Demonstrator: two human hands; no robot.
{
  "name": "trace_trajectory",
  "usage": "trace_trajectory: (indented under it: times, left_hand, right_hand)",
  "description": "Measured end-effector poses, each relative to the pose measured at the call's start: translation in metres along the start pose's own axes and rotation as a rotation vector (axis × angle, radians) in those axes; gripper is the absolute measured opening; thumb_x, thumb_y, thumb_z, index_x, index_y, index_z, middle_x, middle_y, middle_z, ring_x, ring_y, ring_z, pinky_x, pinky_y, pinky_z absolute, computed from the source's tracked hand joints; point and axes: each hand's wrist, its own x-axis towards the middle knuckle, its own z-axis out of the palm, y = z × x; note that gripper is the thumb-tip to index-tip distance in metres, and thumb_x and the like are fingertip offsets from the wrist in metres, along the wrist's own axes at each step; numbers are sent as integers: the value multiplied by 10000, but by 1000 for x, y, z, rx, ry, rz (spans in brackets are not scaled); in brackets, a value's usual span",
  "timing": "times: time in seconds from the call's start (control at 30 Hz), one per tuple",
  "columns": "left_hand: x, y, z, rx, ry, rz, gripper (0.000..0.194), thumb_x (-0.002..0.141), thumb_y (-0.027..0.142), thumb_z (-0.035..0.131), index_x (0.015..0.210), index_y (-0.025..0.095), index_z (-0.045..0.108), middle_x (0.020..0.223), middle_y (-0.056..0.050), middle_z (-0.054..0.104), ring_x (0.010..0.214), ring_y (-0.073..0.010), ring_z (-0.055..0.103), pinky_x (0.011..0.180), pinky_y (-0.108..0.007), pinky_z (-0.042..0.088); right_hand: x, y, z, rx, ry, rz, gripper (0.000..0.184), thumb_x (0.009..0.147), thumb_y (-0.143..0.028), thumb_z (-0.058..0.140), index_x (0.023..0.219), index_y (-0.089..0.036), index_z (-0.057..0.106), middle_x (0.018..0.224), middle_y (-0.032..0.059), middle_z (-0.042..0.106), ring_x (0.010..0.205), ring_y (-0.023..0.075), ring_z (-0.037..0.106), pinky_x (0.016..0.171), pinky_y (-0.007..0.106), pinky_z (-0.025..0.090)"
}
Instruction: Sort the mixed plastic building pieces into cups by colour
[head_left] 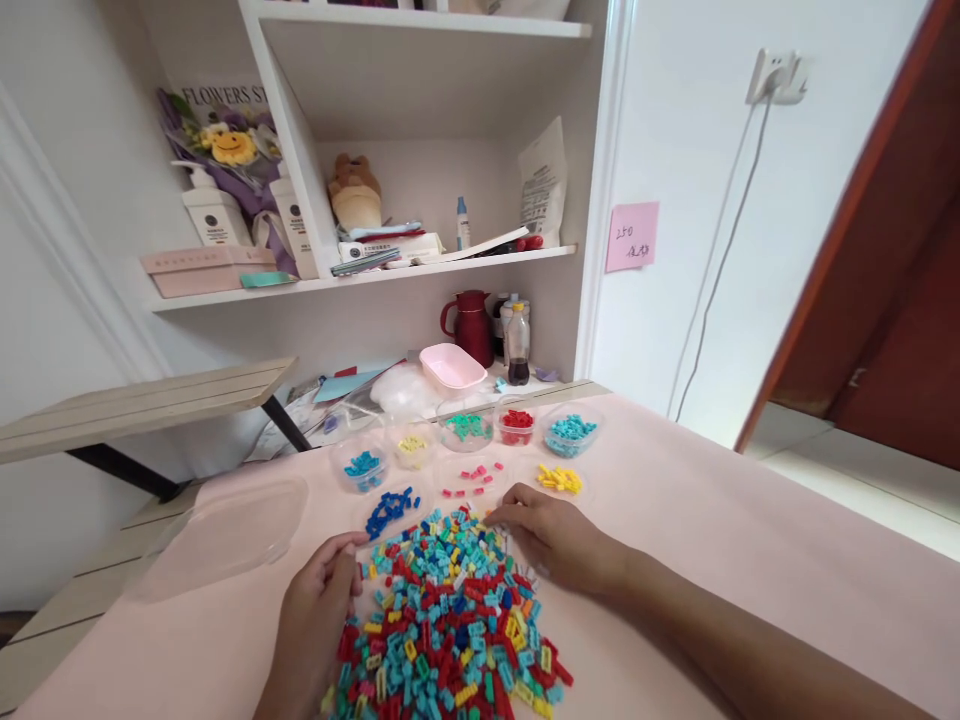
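Note:
A mixed pile of small toy building bricks (450,620) in red, turquoise, yellow, green and blue covers the front middle of the pink tabletop. My left hand (319,590) rests at the pile's left edge, its fingers curled in and the thumb against them; whatever they hold is hidden. At the far right edge of the pile, my right hand (551,535) reaches in with thumb and fingers drawn together at the bricks. What is between its fingertips is too small to make out. Just beyond lie dark blue bricks (391,512), pink bricks (472,480) and yellow bricks (559,479).
Clear tubs hold blue bricks (362,465), pale yellow bricks (411,450), green bricks (468,427), red bricks (517,426) and turquoise bricks (571,434). A clear plastic lid (232,530) lies left. Behind stand a pink basin (453,368), a red jug (472,330) and a bottle (518,350).

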Motion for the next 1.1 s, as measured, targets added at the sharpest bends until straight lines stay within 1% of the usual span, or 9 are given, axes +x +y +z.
trace_trajectory:
  times: [0.13,0.23,0.33,0.4,0.57,0.67,0.77,0.93,1.1]
  left_hand:
    - [2,-5,-1,9,-17,2,450,731,461,578,1066,169,648,543,70,494,452,-97,401,437,-204,296]
    - [3,-8,-2,23,-24,5,453,729,494,585,1051,184,654,544,72,501,461,-99,415,447,-202,305]
    - [4,-10,-3,26,-28,4,457,725,512,593,1040,186,656,543,71,511,460,-105,431,448,-206,309]
    - [5,-12,-3,10,-31,5,468,715,524,605,1034,185,656,538,70,516,451,-105,431,442,-206,302]
    - [6,-12,-1,-13,-35,0,454,705,520,616,1012,188,661,533,73,510,455,-104,423,448,-205,301]
    - [5,-10,-1,8,-39,10,425,731,487,595,1027,188,660,540,70,511,483,-109,440,472,-207,324]
    - [3,-10,-2,8,-39,15,426,734,486,589,1029,186,662,545,66,512,493,-117,449,480,-213,332]
    - [3,-12,-3,-2,-41,-10,444,731,479,585,1062,191,650,544,70,507,472,-113,425,464,-210,311]
    - [3,-11,-2,17,-51,1,421,749,470,573,1060,196,649,543,70,515,482,-115,436,474,-211,320]
  right_hand:
    - [-1,-4,-9,38,-33,22,316,862,-145,442,1044,-253,677,1025,57,644,915,176,606,831,290,467]
    - [-2,-4,-16,143,-54,78,296,845,-145,445,957,-240,703,964,37,669,833,157,617,766,265,478]
    - [-3,-1,-21,229,-44,155,324,842,-136,418,969,-230,700,925,32,672,777,149,617,701,256,483]
    - [-2,1,-21,207,5,186,339,847,-137,411,1009,-235,693,945,39,663,817,159,613,738,275,478]
    - [-1,1,-10,58,81,142,358,883,-169,404,1150,-223,636,1034,81,630,920,185,590,824,297,446]
    - [0,0,0,-79,55,131,351,888,-200,429,1188,-239,607,1011,87,609,881,191,586,776,290,439]
    - [1,-2,5,-195,-3,121,388,828,-153,502,1184,-275,600,1009,76,587,837,188,581,713,273,421]
    - [1,1,2,-95,19,122,311,879,-161,444,1090,-267,647,994,60,595,867,168,587,774,269,430]
    - [-2,6,-2,16,27,105,274,860,-141,453,973,-232,686,981,57,617,870,164,597,798,271,452]
